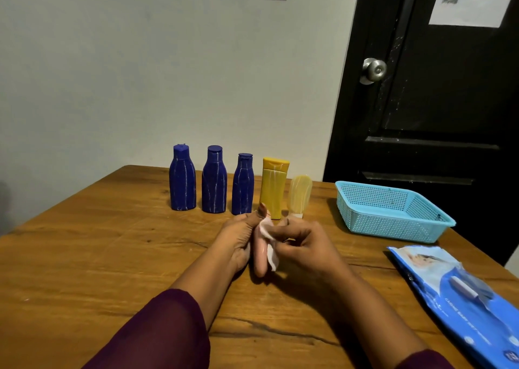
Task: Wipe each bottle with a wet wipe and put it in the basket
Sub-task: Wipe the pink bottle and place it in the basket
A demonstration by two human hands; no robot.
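Slip: pink bottle [259,259], dead centre in both hands, likely slick from wipe [266,227]; could squirt out of grip.
Knock: tube [300,193] and yellow bottle [273,188] at 12 o'clock, just beyond knuckles; a wide stroke may topple them.
Left hand [238,242]: wrapped round bottle, thumb up.
Right hand [304,249]: fingertips pinch wipe against bottle's right side.
Basket [393,228]: 2 o'clock, well apart.

Wooden table [112,256]: three blue bottles [214,183], yellow bottle [273,188], perhaps a tube [300,194], basket [393,222], wipes pack [463,298].
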